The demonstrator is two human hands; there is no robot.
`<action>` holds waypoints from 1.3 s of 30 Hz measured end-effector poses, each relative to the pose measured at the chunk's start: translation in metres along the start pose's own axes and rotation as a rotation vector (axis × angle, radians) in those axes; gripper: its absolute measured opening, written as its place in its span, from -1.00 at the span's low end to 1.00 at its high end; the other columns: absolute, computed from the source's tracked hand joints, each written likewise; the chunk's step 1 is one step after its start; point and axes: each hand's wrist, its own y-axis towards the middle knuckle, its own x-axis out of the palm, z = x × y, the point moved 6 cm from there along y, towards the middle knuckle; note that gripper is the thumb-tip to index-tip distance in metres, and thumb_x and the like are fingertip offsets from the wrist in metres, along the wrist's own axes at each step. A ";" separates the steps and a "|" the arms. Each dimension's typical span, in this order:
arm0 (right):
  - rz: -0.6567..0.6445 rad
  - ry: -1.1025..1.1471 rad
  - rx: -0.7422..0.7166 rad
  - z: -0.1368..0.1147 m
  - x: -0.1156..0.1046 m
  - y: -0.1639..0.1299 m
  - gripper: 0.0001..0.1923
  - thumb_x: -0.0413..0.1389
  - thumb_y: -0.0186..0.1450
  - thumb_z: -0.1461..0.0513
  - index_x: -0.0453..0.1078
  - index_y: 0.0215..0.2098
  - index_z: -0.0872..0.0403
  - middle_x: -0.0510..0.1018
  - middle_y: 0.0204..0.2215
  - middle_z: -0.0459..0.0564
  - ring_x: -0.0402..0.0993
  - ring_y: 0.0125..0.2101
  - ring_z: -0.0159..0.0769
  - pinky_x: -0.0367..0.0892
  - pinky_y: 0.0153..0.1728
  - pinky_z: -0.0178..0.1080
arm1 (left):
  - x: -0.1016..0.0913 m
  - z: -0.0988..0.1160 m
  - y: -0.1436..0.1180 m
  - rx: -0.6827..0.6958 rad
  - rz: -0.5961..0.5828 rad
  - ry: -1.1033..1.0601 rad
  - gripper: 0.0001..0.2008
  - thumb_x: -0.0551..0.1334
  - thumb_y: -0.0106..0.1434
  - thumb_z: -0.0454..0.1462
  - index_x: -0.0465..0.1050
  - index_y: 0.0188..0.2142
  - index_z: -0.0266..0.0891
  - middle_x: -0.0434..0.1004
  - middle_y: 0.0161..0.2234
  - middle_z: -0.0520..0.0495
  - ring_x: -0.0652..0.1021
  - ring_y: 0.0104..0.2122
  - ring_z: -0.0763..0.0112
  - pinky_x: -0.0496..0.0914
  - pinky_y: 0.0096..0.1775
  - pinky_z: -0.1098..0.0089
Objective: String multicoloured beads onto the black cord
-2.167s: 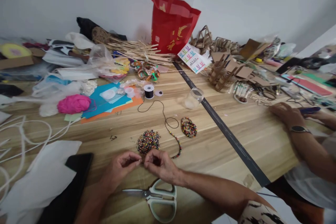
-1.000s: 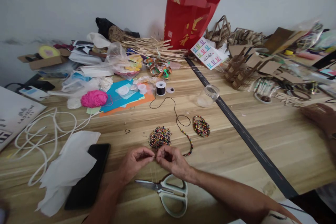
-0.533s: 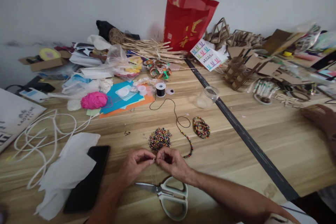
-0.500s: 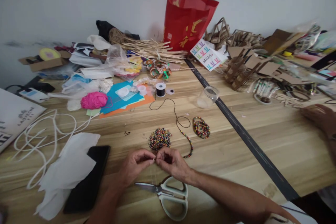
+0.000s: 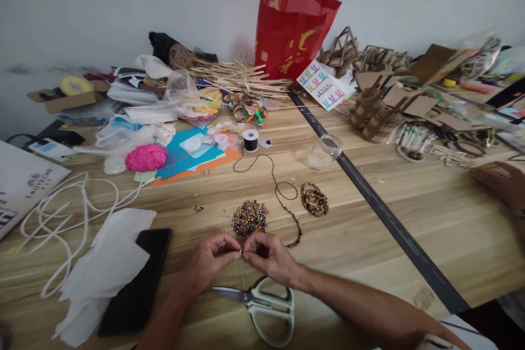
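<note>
My left hand and my right hand meet fingertip to fingertip, both pinched closed. A tiny bead-like speck shows between them, too small to make out clearly. From beside my right hand, a string of colourful beads curves away and continues as thin black cord; the cord's end is hidden in the fingers. Just beyond my fingertips is a heap of loose multicoloured beads. Scissors with pale handles lie below my hands, blades pointing left. A coiled beaded strand rests to the right.
A black cord spool and a clear plastic jar stand farther back. Left are a dark phone, partly under white tissue, and a white cable. A red bag stands at the wall. Another person's hand is at right.
My fingertips have shifted very slightly at the pinch, and the small speck between them looks less exposed. The beads, cord and scissors stay where they were.
</note>
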 end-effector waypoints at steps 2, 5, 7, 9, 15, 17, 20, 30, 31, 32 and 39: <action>-0.001 0.009 0.003 0.001 0.000 0.000 -0.76 0.16 0.16 0.11 0.32 -0.47 0.13 0.30 -0.58 -0.15 0.19 -0.53 -0.45 0.16 -0.50 -0.38 | 0.000 -0.001 0.000 0.003 -0.009 -0.001 -0.91 0.30 -0.05 -0.28 0.46 -0.52 -0.27 0.53 -0.55 0.02 0.49 -0.49 0.40 0.36 -0.37 0.43; -0.006 0.022 0.020 0.003 0.000 0.000 -0.75 0.19 0.14 0.10 0.32 -0.47 0.12 0.31 -0.58 -0.16 0.19 -0.54 -0.45 0.15 -0.51 -0.38 | 0.000 -0.002 -0.001 -0.008 -0.040 0.002 -0.90 0.31 -0.05 -0.27 0.46 -0.50 -0.27 0.53 -0.53 0.02 0.50 -0.47 0.39 0.37 -0.35 0.41; -0.011 0.030 0.035 0.004 0.000 0.000 -0.72 0.22 0.12 0.08 0.31 -0.47 0.12 0.30 -0.58 -0.17 0.18 -0.55 -0.47 0.13 -0.51 -0.38 | 0.000 -0.002 -0.001 -0.008 -0.061 -0.002 -0.88 0.32 -0.05 -0.27 0.47 -0.50 -0.27 0.54 -0.52 0.01 0.50 -0.46 0.38 0.38 -0.34 0.41; -0.017 0.035 0.045 0.005 0.000 0.000 -0.69 0.23 0.10 0.05 0.30 -0.48 0.12 0.29 -0.59 -0.18 0.17 -0.56 -0.48 0.12 -0.52 -0.38 | 0.000 0.000 -0.001 -0.008 -0.076 -0.012 -0.88 0.33 -0.05 -0.27 0.47 -0.50 -0.28 0.54 -0.52 0.00 0.51 -0.46 0.39 0.38 -0.34 0.41; -0.031 0.037 0.057 0.004 0.000 0.000 -0.67 0.23 0.10 0.05 0.27 -0.48 0.11 0.28 -0.59 -0.18 0.16 -0.57 -0.48 0.09 -0.52 -0.38 | 0.000 0.002 -0.001 -0.011 -0.083 -0.013 -0.89 0.34 -0.06 -0.28 0.47 -0.53 -0.29 0.55 -0.52 -0.01 0.50 -0.47 0.39 0.37 -0.35 0.42; -0.029 0.038 0.053 0.003 0.000 0.000 -0.67 0.23 0.10 0.05 0.27 -0.48 0.12 0.27 -0.60 -0.19 0.15 -0.57 -0.48 0.08 -0.53 -0.38 | 0.000 0.002 -0.001 0.003 -0.075 -0.007 -0.89 0.33 -0.05 -0.28 0.46 -0.54 -0.29 0.55 -0.52 -0.02 0.50 -0.47 0.39 0.37 -0.36 0.42; -0.028 0.024 0.055 0.001 0.000 -0.001 -0.67 0.23 0.11 0.04 0.28 -0.46 0.12 0.25 -0.61 -0.20 0.11 -0.59 -0.50 0.06 -0.56 -0.39 | -0.001 0.004 -0.001 0.022 -0.086 0.030 -0.89 0.32 -0.02 -0.27 0.48 -0.53 -0.29 0.55 -0.53 -0.02 0.49 -0.47 0.39 0.36 -0.36 0.42; -0.023 -0.208 -0.135 -0.010 -0.003 -0.003 -0.86 0.17 0.17 0.19 0.34 -0.44 0.11 0.32 -0.51 -0.12 0.21 -0.51 -0.43 0.13 -0.51 -0.37 | 0.003 0.026 -0.005 0.222 -0.103 0.149 -0.88 0.27 0.08 -0.27 0.49 -0.54 -0.25 0.47 -0.52 0.00 0.45 -0.45 0.38 0.34 -0.32 0.41; -0.030 -0.246 -0.160 -0.012 -0.003 -0.004 -0.88 0.15 0.17 0.22 0.31 -0.46 0.10 0.32 -0.52 -0.12 0.22 -0.50 -0.41 0.14 -0.49 -0.36 | 0.002 0.026 -0.005 0.219 -0.094 0.155 -0.87 0.27 0.08 -0.27 0.49 -0.54 -0.25 0.47 -0.52 0.00 0.45 -0.45 0.37 0.34 -0.33 0.41; -0.023 -0.285 -0.195 -0.015 -0.003 -0.005 -0.89 0.13 0.17 0.24 0.28 -0.46 0.09 0.31 -0.52 -0.12 0.22 -0.49 -0.40 0.15 -0.48 -0.35 | 0.001 0.025 -0.004 0.216 -0.085 0.159 -0.87 0.27 0.08 -0.27 0.48 -0.55 -0.25 0.46 -0.53 0.00 0.45 -0.45 0.37 0.33 -0.32 0.41; 0.084 -0.467 -0.425 -0.039 -0.005 -0.016 -0.82 0.12 0.12 0.20 0.18 -0.41 0.06 0.30 -0.42 -0.04 0.25 -0.38 -0.29 0.20 -0.38 -0.28 | 0.000 0.024 -0.005 0.232 -0.079 0.155 -0.88 0.26 0.09 -0.29 0.46 -0.55 -0.26 0.45 -0.52 0.00 0.46 -0.43 0.37 0.32 -0.31 0.41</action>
